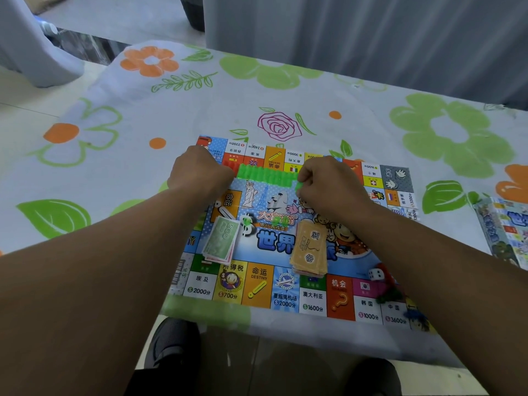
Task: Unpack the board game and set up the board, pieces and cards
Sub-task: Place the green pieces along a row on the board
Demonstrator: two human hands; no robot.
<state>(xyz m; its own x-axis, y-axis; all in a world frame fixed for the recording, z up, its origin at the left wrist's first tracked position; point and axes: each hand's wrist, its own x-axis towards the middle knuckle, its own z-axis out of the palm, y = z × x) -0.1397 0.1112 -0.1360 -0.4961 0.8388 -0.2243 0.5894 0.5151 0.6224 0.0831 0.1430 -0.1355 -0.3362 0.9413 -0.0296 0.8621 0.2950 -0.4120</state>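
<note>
The colourful game board (265,292) lies unfolded on the table. Over its far half, my left hand (198,174) grips the left end of a green plastic strip of joined house pieces (265,175). My right hand (328,188) pinches the strip's right end, where one green piece sits at my fingertips. A stack of green and pink paper money (220,240) lies on the board's left centre, with a single loose green piece (246,221) beside it. A stack of tan cards (310,247) lies at the centre right. A white die (375,274) and red and green tokens (388,287) sit near my right forearm.
The table carries a floral tablecloth (160,110) in green and orange. The game box (505,230) lies at the right edge. A grey curtain (357,38) hangs behind the table. My dark shoes (171,344) show below the table's near edge.
</note>
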